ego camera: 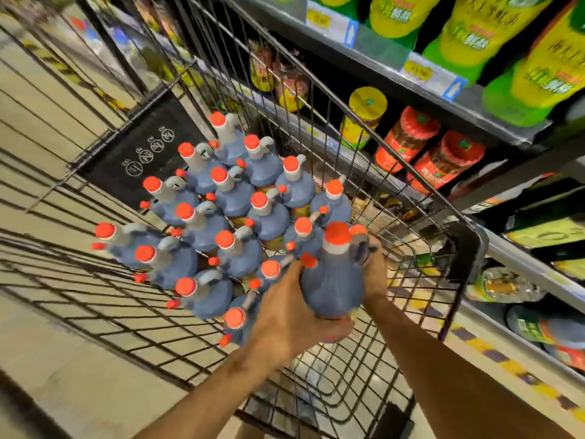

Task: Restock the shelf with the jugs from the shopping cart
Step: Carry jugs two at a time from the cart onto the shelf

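Several dark jugs with red caps and grey handles [232, 198] stand packed in the wire shopping cart [421, 182]. One jug [335, 280] is raised above the others at the cart's near right corner. My left hand [291, 315] cups its lower body from the left and beneath. My right hand [375, 267] grips its handle side from the right, fingers curled by the grey handle. The shelf [468, 106] runs along the right of the cart.
Green and yellow pouches [474, 36] fill the upper shelf; red-lidded jars [408, 137] and a yellow-lidded jar [364, 118] sit on the level below. Dark jugs [550, 331] lie on the lowest shelf at right. A black placard [148, 150] hangs at the cart's far end. Floor lies at left.
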A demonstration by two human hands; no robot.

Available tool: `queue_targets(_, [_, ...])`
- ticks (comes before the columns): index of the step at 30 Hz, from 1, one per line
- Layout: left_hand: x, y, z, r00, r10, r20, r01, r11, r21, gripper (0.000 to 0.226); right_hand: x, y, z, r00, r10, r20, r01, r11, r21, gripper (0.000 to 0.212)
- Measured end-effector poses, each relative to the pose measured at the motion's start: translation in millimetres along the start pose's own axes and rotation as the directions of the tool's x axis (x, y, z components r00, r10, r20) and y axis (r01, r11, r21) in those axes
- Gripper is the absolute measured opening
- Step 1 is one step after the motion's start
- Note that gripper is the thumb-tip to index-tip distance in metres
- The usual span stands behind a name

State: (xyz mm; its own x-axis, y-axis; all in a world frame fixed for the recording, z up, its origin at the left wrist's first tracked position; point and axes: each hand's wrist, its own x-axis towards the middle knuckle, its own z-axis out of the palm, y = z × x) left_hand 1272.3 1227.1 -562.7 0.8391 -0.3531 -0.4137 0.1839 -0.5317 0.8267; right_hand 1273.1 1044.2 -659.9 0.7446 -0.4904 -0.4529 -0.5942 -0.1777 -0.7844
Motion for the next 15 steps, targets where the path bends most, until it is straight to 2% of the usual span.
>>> queue_targets(2, [-5, 2, -15, 0.999, 0.014, -0.032, -0.014, 1.000, -0.017, 0.069, -14, -11, 3, 0.998, 0.017, -0.054, -0.009, 0.987, 0.158, 0.065])
queue_targets(3, [-7, 2, -22, 0.999, 0.016, -0.039, -0.017, 0.999, -0.030, 0.071, -16, -16, 3, 0.995, 0.015, -0.096, 0.005, 0.980, 0.201, 0.071])
queue_targets(4, [-9, 4, -31, 0.999, 0.019, -0.045, -0.021, 0.999, -0.046, 0.076, -16, -17, 3, 0.997, -0.004, -0.079, 0.023, 0.971, 0.238, 0.075])
queue_targets(7, [-18, 8, -54, 0.998, 0.016, -0.062, -0.024, 0.992, -0.126, 0.077, -23, -25, -8, 1.000, -0.009, -0.004, 0.010, 0.957, 0.290, 0.104])
queue_targets(11, [-37, 28, -83, 0.993, 0.007, -0.118, -0.033, 0.975, -0.219, 0.089, -60, -55, -31, 0.999, -0.039, 0.022, 0.029, 0.943, 0.332, 0.102])
queue_targets(13, [-53, 43, -97, 0.994, -0.005, -0.110, -0.023, 0.967, -0.252, 0.082, -84, -79, -48, 0.994, -0.064, 0.093, 0.022, 0.916, 0.400, 0.102])
queue_targets(15, [-72, 60, -109, 0.997, -0.018, -0.078, -0.009, 0.943, -0.334, 0.065, -112, -102, -70, 0.975, -0.122, 0.185, 0.027, 0.894, 0.447, 0.101])
